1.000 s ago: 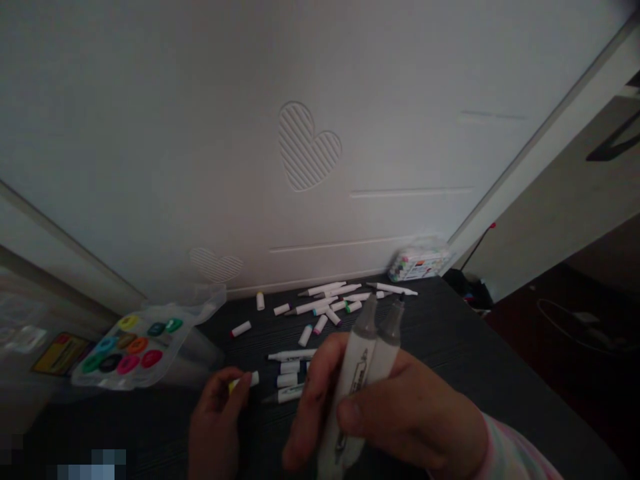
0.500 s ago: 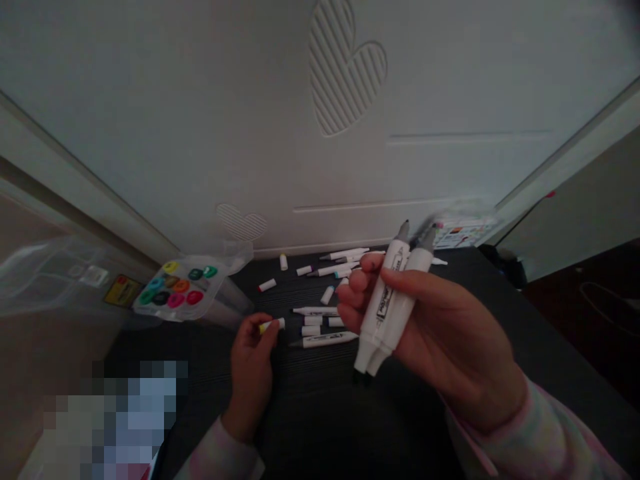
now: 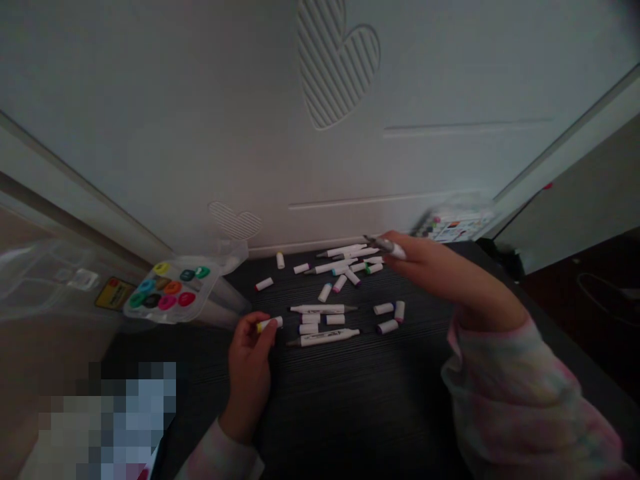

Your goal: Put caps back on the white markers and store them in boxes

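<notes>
The left hand [image 3: 250, 353] is pinching a yellow-ended cap [image 3: 275, 324] between thumb and fingertips, its white end pointing towards the right edge of the worktop [image 3: 320, 413]; that grip is probably leaving most of the cap exposed on purpose. The right hand [image 3: 440, 270] is closing around at least one grey-tipped marker [image 3: 386, 245]; the back of the hand is hiding most of it, so the exact count cannot be told. Its tip is projecting leftward, seemingly to keep the nib clear of the fingers.

Two uncapped markers [image 3: 327, 338] are lying roughly along the worktop's near edge, with three short caps [image 3: 335, 320] sitting between them, perhaps to stop the caps scattering. More loose markers [image 3: 333, 267] are lying towards the back edge. A clear case [image 3: 215, 300] is holding coloured markers upright near the back-left corner, likely to keep their coloured ends readable.

The left forearm is reaching in from the near edge, while the right is angling in from the near-right corner, its wrist bending over and palm facing away from the camera.
</notes>
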The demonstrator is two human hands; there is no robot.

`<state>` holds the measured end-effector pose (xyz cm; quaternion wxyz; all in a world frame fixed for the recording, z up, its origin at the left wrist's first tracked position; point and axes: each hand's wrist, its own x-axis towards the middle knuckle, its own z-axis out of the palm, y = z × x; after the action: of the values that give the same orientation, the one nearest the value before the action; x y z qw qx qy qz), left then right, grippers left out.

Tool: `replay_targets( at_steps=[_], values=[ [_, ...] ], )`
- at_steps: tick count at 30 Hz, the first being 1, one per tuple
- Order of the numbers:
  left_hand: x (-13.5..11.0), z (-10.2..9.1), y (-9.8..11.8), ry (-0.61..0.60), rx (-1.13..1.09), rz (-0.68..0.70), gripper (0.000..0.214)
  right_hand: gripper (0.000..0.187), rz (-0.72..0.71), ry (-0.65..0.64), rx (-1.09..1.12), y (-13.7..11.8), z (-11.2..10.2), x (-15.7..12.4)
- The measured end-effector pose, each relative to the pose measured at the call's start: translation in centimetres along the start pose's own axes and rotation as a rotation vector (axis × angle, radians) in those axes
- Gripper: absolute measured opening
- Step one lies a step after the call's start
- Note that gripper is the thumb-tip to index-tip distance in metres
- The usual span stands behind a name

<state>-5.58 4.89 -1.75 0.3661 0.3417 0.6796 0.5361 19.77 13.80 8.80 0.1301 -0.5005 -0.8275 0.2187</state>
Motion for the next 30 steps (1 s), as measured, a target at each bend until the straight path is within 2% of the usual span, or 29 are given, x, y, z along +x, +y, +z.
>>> replay_targets(
  at_steps=[1,3,7,10,16,30],
  values=[
    [0.0,0.0,0.0,-0.002,0.006,0.0,0.026,0.025,0.011,-0.083,-0.065,0.4,0.5,0.5],
    [0.0,-0.1,0.1,-0.003,0.024,-0.001,0.025,0.026,0.01,-0.158,-0.094,0.9,1.8,1.4],
    [0.0,-0.1,0.1,0.003,0.042,0.01,0.024,0.025,0.001,-0.279,-0.128,1.0,4.5,2.7],
    [0.1,-0.1,-0.2,-0.006,0.025,0.017,0.026,0.027,0.014,-0.331,-0.158,1.0,5.5,2.9],
    [0.0,-0.1,0.1,-0.005,0.031,0.003,0.026,0.028,0.028,-0.388,-0.197,0.9,5.5,2.5],
    [0.0,-0.1,-0.2,-0.002,0.036,0.018,0.025,0.032,0.015,-0.402,-0.235,0.0,4.5,1.9]
  ],
)
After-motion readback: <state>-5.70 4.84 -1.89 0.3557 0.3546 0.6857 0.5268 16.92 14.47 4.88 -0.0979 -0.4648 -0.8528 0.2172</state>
